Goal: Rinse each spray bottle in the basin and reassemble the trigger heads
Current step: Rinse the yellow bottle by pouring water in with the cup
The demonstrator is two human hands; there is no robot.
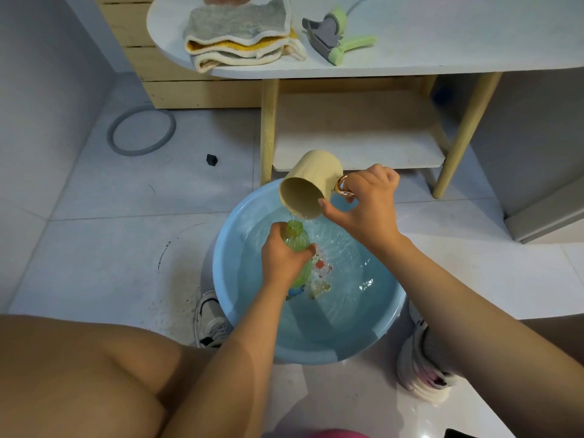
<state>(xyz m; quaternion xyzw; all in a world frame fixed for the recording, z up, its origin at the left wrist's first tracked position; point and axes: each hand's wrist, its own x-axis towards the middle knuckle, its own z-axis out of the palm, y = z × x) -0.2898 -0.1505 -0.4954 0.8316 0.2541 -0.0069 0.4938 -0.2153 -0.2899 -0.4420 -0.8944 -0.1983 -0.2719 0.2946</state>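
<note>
The green spray bottle (296,248) stands near the centre of the frame, over the water in the blue basin (227,279), with its open neck pointing up. The left hand (282,257) grips its body, fingers curled round it. The right hand (366,207) holds the beige cup (311,183) by its gold handle (343,188), fingers wrapped through the ring, thumb pressed against the rim. The cup is tilted and a thin stream of water runs into the bottle neck.

The basin rests on a pale tiled floor (110,232). A white table (442,42) with wooden legs spans the upper frame. On it lie folded towels (243,36) and a grey-and-green trigger head (335,36).

A grey ring (142,131) and a small black object (212,159) lie on the floor at upper left. The coloured shapes under the water beside the bottle are hard to make out. The bottle base is hidden behind the left hand.
</note>
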